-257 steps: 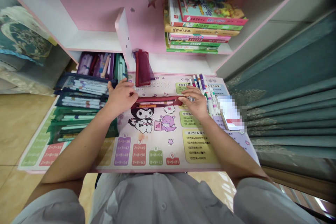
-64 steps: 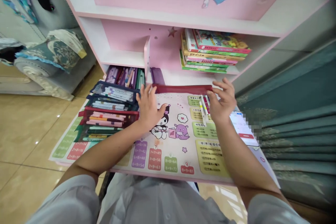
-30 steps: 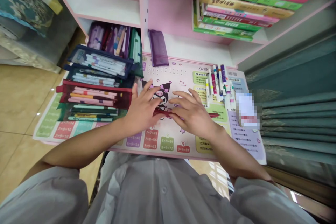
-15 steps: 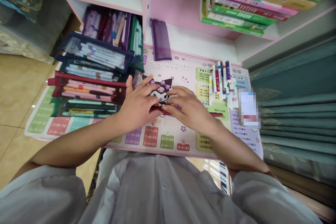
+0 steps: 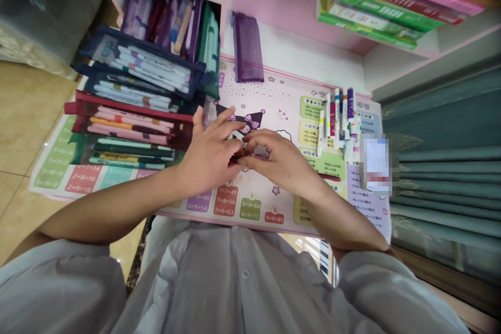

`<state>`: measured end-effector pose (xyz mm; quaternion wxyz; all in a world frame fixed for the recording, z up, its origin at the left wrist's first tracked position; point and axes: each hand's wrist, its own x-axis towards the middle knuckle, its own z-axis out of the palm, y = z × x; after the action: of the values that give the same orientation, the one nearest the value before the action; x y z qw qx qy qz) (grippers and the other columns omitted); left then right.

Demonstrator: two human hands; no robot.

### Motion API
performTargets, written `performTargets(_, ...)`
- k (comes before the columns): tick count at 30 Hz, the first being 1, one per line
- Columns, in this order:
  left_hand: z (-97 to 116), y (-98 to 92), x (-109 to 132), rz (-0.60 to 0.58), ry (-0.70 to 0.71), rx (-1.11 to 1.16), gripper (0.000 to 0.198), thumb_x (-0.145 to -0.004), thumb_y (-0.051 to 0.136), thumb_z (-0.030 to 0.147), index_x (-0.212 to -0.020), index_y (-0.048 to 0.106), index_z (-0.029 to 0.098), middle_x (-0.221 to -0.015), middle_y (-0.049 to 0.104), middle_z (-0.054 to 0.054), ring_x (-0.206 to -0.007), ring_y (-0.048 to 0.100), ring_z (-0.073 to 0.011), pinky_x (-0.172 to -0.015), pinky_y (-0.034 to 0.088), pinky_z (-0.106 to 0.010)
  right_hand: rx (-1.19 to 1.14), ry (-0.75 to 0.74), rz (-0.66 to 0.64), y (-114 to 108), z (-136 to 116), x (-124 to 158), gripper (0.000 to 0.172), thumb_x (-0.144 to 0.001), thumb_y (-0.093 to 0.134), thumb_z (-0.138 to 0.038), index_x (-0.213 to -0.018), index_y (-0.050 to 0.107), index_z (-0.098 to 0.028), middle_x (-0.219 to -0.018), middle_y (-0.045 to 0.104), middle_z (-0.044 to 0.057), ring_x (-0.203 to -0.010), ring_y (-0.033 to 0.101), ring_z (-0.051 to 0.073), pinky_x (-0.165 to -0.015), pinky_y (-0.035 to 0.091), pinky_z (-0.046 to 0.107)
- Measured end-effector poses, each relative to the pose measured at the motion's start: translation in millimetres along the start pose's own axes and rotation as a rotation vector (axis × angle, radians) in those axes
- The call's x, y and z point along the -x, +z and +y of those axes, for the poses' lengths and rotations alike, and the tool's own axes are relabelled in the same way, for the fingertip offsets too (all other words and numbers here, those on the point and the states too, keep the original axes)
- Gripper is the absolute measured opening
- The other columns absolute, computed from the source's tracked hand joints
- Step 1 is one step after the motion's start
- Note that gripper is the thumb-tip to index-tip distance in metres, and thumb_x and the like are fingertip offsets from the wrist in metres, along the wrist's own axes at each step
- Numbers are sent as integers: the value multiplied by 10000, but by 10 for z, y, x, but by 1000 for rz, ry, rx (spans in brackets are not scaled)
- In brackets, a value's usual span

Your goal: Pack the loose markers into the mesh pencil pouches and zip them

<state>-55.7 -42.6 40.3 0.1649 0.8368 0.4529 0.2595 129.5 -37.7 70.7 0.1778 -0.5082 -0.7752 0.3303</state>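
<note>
Over the middle of the desk mat, my left hand (image 5: 211,154) and my right hand (image 5: 274,159) meet at the fingertips. Both pinch at a dark red pencil pouch, seen almost edge-on and mostly covered by my hands. Its thin red end (image 5: 331,177) sticks out to the right beyond my right wrist. The left thumb and forefinger are pressed together, with the other fingers raised and spread. My right thumb and forefinger close right beside them. The exact spot they grip is hidden.
Mesh pouches of pens (image 5: 133,125) lie stacked at the left. A purple mesh pouch (image 5: 249,49) rests at the back. Several loose markers (image 5: 340,117) and a blurred phone-like object (image 5: 376,163) lie at the right. Books (image 5: 391,5) fill the upper right shelf.
My right fingers have drawn in from lying over the red pouch to a pinch beside my left thumb. The whole view has shifted slightly.
</note>
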Motion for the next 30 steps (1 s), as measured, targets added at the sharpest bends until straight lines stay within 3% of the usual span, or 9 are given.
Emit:
performTargets(8, -10, 0, -13, -38, -32, 36, 229, -738, 761, 408, -707, 628, 224, -1255, 633, 4, -1404, 381, -347, -1186, -67, -626, -126, 16, -40, -23, 19, -2, 152, -752, 726, -238, -678, 596, -218, -1039, 688, 10, -1012, 633, 208, -890, 474, 375)
performTargets(17, -45, -15, -1, -69, 81, 5, 216, -812, 702, 402, -690, 654, 230, -1223, 653, 8, -1399, 397, -330, -1169, -40, -654, -172, -208, -87, -139, 129, -51, 52, -797, 701, -242, -749, 718, -255, -1046, 701, 13, -1128, 614, 212, -1008, 458, 392)
performTargets(23, -36, -76, -4, -60, 114, 31, 250, -880, 631, 440, -737, 702, 248, -1217, 654, -13, -1380, 425, -335, -1166, 7, -662, -190, -165, -55, -183, 193, -58, 53, -808, 686, -254, -814, 739, -256, -1090, 696, 25, -1154, 614, 211, -1041, 445, 388)
performTargets(30, -18, -66, -11, -87, 89, 30, 229, -869, 645, 432, -727, 706, 263, -1266, 636, -4, -1410, 379, -333, -1170, 18, -657, -204, -61, -144, -205, 100, -61, 60, -788, 689, -297, -795, 710, -241, -1075, 700, 27, -1104, 614, 219, -1016, 425, 392)
